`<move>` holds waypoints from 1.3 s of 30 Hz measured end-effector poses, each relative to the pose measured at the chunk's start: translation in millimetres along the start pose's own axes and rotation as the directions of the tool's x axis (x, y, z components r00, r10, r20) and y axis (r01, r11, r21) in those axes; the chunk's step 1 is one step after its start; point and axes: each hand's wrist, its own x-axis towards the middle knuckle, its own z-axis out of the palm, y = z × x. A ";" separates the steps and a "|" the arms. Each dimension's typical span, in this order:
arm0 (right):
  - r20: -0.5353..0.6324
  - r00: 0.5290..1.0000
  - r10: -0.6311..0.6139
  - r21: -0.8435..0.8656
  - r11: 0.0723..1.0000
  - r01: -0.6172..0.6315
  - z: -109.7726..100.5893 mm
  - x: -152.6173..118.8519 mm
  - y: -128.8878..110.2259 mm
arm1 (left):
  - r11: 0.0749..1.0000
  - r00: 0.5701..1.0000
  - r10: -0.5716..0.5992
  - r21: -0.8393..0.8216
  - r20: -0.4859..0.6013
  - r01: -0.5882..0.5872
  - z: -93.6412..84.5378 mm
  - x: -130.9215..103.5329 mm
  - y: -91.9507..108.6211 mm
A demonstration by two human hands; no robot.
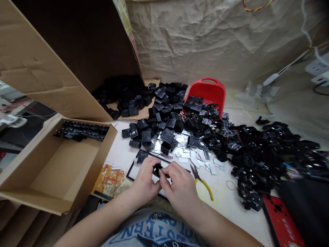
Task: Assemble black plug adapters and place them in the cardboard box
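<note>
A white tabletop (pixel 226 202) is backed by crumpled brown paper sheeting (pixel 167 41). A small, glossy black plastic part (pixel 157 168) is located between the two hands, above the near edge of the table. It is gripped by the fingers of the left hand (pixel 146 176), and its near side is pinched between thumb and forefinger of the right hand (pixel 178 181); whether a separate piece is also held there cannot be told. The part is judged light and stiff, somewhat slippery on its smooth faces, and liable to crack or scuff at thin walls if squeezed hard. It is best taken by opposite outer sides, with the edges left free. Yellow-handled pliers (pixel 205 187), flat silver metal plates (pixel 183 160) and black box-shaped plastic housings (pixel 168 135) are seen nearby.
</note>
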 end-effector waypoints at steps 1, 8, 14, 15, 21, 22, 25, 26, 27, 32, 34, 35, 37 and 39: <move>0.027 1.000 0.000 -0.022 1.000 0.000 0.0 1.2 -0.8 | 1.000 1.000 0.010 0.010 0.005 -0.010 -0.4 -0.1 0.1; 0.032 0.999 -0.028 -0.018 0.999 0.028 -4.5 6.5 -4.4 | 1.000 1.000 0.002 0.031 -0.019 -0.001 -3.4 1.6 -0.9; -0.005 0.997 -0.071 -0.078 0.994 0.070 -4.0 7.1 -5.7 | 1.000 1.000 0.005 0.008 0.009 -0.005 -2.3 1.1 -2.5; 0.000 0.998 -0.069 -0.072 0.995 0.069 -3.3 7.1 -6.1 | 1.000 1.000 0.004 0.002 0.009 -0.004 -2.0 0.4 -3.1; 0.004 0.999 -0.052 0.062 0.997 0.051 -2.6 8.0 -6.3 | 0.998 0.999 -0.045 -0.052 0.011 0.046 -2.6 -1.6 -7.1; 0.003 0.998 -0.055 0.076 0.996 0.055 -3.0 8.4 -6.0 | 0.997 0.999 -0.042 -0.058 0.011 0.043 -3.0 -1.4 -7.3; 0.015 0.998 -0.065 0.081 0.995 0.064 -3.5 9.2 -5.0 | 0.998 1.000 -0.025 -0.062 0.014 0.026 -3.8 -0.5 -6.3; 0.021 0.998 -0.067 0.070 0.995 0.065 -3.3 9.1 -4.7 | 0.998 1.000 -0.019 -0.057 0.012 0.020 -3.9 -0.4 -5.7; 0.024 0.997 -0.068 0.054 0.996 0.067 -3.0 8.8 -4.6 | 0.999 1.000 -0.014 -0.052 0.010 0.015 -4.0 -0.3 -5.1; 0.003 0.995 -0.096 -0.071 0.993 0.096 -1.2 7.1 -7.1 | 1.000 1.000 0.017 -0.019 0.003 -0.017 -5.3 -0.9 -2.5; 0.007 0.995 -0.102 -0.087 0.991 0.102 -1.7 7.3 -8.8 | 0.999 0.999 0.033 0.003 -0.005 -0.033 -6.2 -0.8 -1.8; 0.014 0.995 -0.103 -0.084 0.991 0.104 -2.2 7.7 -9.5 | 0.999 0.999 0.041 0.013 -0.009 -0.041 -6.6 -0.6 -1.7; 0.028 0.994 -0.109 -0.073 0.991 0.111 -2.9 8.8 -10.0 | 0.998 0.998 0.054 0.028 -0.015 -0.054 -7.1 -0.2 -2.1; 0.049 0.993 -0.104 -0.081 0.991 0.108 -2.7 9.8 -9.1 | 0.997 0.998 0.063 0.036 -0.018 -0.062 -7.3 -0.2 -3.4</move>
